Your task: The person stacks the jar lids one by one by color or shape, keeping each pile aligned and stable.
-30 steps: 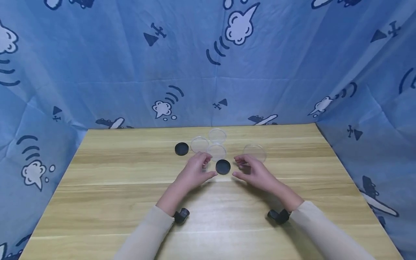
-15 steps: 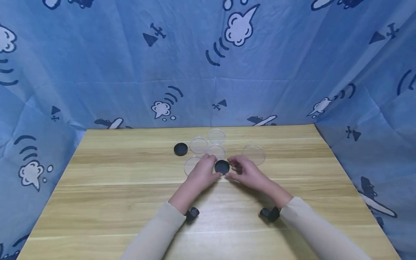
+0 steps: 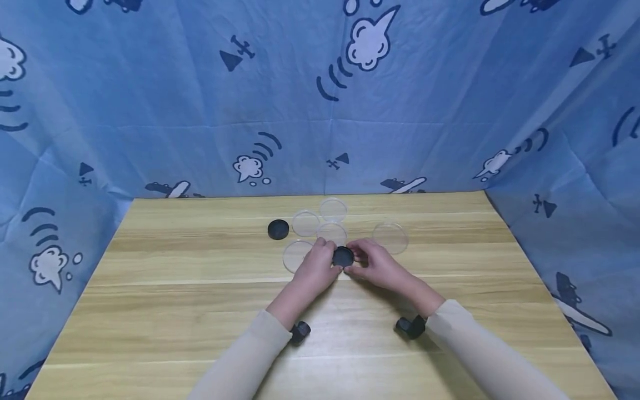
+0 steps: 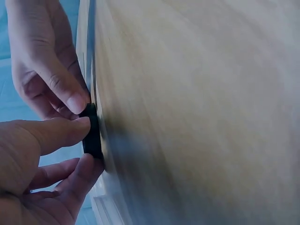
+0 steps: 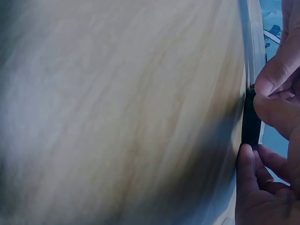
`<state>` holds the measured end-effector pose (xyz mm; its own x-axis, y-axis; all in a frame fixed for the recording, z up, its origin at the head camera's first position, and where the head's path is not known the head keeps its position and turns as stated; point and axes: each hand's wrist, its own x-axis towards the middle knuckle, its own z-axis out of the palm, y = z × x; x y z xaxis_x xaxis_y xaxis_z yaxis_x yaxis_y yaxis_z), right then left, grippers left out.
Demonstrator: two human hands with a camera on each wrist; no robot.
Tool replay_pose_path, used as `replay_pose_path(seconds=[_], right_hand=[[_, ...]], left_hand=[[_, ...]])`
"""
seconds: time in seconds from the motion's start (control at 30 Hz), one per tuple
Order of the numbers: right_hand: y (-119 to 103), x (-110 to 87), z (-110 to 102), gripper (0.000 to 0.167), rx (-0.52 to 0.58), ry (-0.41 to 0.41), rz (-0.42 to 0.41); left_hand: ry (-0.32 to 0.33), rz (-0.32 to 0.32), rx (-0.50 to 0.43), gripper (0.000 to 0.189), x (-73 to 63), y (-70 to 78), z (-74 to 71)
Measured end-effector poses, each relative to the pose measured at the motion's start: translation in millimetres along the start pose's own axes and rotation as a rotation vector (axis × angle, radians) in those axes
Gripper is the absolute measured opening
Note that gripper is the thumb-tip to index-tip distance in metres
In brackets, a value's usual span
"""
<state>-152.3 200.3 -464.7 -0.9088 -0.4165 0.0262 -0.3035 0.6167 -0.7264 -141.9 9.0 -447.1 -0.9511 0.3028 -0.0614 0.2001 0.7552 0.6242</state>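
Note:
A shallow black round dish (image 3: 343,257) lies on the wooden table between my two hands in the head view. My left hand (image 3: 316,266) holds its left side, thumb at the near edge and fingers at the far one. From the other side my right hand (image 3: 374,264) grips the same dish, with the thumbs close together at the front. Edge-on in the left wrist view, the black dish (image 4: 93,133) sits low at the tabletop between thumb and fingertips. The right wrist view shows the dish's dark side (image 5: 251,119) between the fingers; parts of it are hidden.
Another black dish (image 3: 278,229) lies at the left. Several clear round dishes sit around: one (image 3: 296,256) beside my left hand, one (image 3: 333,210) at the back and one (image 3: 391,238) behind my right hand. Blue patterned cloth (image 3: 290,100) hangs behind the table.
Both hands have moved inward from either side of the black dish and taken hold of it. A clear dish at the left, earlier hidden by my left hand, now shows.

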Motion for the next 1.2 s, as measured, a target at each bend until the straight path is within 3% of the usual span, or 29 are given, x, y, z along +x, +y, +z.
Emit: replay_pose_path(seconds=[0.83,1.2], right_hand=[[2,-4.6,-1,0.044,0.016,-0.003,-0.007],[-8,-11.5,-1,0.044,0.018,-0.008,-0.012]], left_hand=[[0.025,0.049,-0.055,0.040,-1.0,-7.3,4.1],[0.010,0.060,-0.088,0.041,-5.7,-11.7,0.3]])
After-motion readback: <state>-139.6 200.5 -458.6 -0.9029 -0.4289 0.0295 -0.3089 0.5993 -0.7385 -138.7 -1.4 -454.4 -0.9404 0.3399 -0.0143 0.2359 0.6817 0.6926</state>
